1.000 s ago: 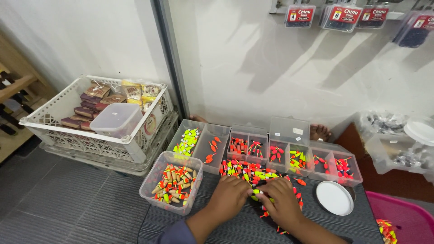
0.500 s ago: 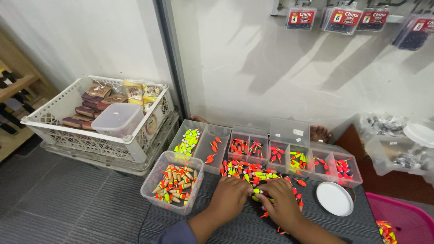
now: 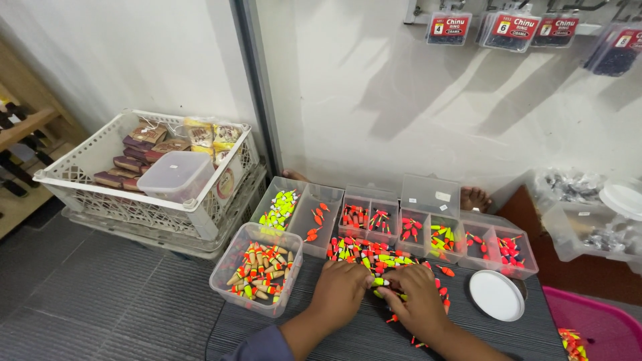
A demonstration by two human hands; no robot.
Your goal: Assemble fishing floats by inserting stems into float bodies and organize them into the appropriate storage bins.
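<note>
Both hands work a loose pile of small floats point(image 3: 384, 257) mid-tabletop point(image 3: 361, 334). Left hand point(image 3: 341, 291) and right hand point(image 3: 418, 301) each pinch a float, fingertips meeting. Clear tub point(image 3: 257, 275) at nine o'clock; divided trays point(image 3: 401, 220) at twelve.

Clear glossy plastic tubs point(image 3: 256, 277), white plastic lattice crate point(image 3: 144, 184), matt ribbed grey tabletop point(image 3: 361, 334)

Two bare forearms come in from the bottom edge, each ending in an ungloved hand. The left hand point(image 3: 340, 293) wears no ring, watch or band that shows. Its arm carries a greyish-blue sleeve point(image 3: 262, 346) at the frame's lower edge. The right hand point(image 3: 420, 302) and its forearm are bare, with no sleeve visible.
</note>
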